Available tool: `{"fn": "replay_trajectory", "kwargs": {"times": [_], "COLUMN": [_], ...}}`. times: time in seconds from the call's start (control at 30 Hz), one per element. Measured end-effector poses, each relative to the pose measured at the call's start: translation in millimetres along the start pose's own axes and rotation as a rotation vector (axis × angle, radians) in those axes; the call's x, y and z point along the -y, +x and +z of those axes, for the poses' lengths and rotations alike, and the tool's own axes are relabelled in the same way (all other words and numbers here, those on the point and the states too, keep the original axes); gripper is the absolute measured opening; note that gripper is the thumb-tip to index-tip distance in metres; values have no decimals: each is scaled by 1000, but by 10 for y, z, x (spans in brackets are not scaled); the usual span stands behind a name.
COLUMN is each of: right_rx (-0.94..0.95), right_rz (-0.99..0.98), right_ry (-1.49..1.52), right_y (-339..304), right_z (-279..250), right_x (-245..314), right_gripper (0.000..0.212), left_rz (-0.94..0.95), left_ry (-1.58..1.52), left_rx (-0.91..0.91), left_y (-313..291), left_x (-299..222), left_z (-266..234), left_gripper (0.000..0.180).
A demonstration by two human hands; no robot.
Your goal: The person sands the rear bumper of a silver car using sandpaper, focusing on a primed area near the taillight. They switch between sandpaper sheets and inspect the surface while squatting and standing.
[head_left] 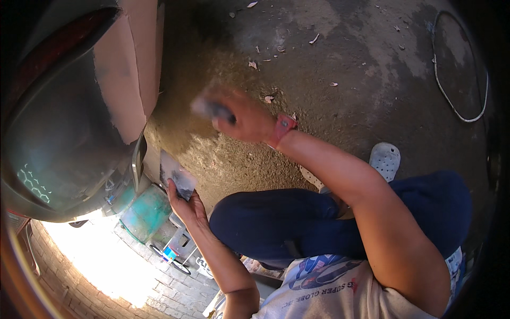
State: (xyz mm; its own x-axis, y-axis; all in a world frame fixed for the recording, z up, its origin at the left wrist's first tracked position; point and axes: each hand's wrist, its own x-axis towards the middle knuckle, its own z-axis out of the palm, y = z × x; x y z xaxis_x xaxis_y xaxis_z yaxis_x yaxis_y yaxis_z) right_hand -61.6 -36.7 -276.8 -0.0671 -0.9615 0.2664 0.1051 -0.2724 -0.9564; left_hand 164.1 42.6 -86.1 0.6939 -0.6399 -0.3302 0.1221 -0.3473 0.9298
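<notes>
Grey in colour and blurred, a small block-like object [214, 110] is held in the person's right hand [241, 116], whose fingers are bent around it; its exact kind cannot be told. It is above the rough brown ground [223, 165], apart from the vehicle. Lower and more to the left, the left hand [189, 210] grips the near end of a pale, thin, flat sheet with a dark smear [172, 169]. Around the right wrist there is a red band with a small face [284, 125]. At the left stands the dark, glossy, curved vehicle body [58, 127], with a pinkish-beige matt area [119, 80] along its edge. Beneath it, farther off, one sees a green rounded container [146, 215] on grey brick paving [175, 290]. Near the bent knees in navy trousers [265, 220] is a light grey perforated clog [385, 161], and at the far right lies a white looped cable [472, 120].
</notes>
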Motion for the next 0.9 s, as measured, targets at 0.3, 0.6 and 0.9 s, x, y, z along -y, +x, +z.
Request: {"fn": "replay_trajectory", "kwargs": {"times": [0.3, 0.6, 0.9], "right_rx": [-629, -558, -433], "right_rz": [-519, -556, -458], "right_ry": [185, 93, 228], "right_y": [1422, 1315, 948], "right_z": [-275, 168, 839], "right_x": [224, 7, -95], "right_gripper": [64, 71, 82], "left_rz": [3, -29, -36], "left_ry": [150, 157, 182], "left_rx": [-46, -18, -57], "left_y": [-54, -39, -43], "left_x": [13, 24, 18], "left_z": [-40, -171, -251], "left_gripper": [47, 51, 51]}}
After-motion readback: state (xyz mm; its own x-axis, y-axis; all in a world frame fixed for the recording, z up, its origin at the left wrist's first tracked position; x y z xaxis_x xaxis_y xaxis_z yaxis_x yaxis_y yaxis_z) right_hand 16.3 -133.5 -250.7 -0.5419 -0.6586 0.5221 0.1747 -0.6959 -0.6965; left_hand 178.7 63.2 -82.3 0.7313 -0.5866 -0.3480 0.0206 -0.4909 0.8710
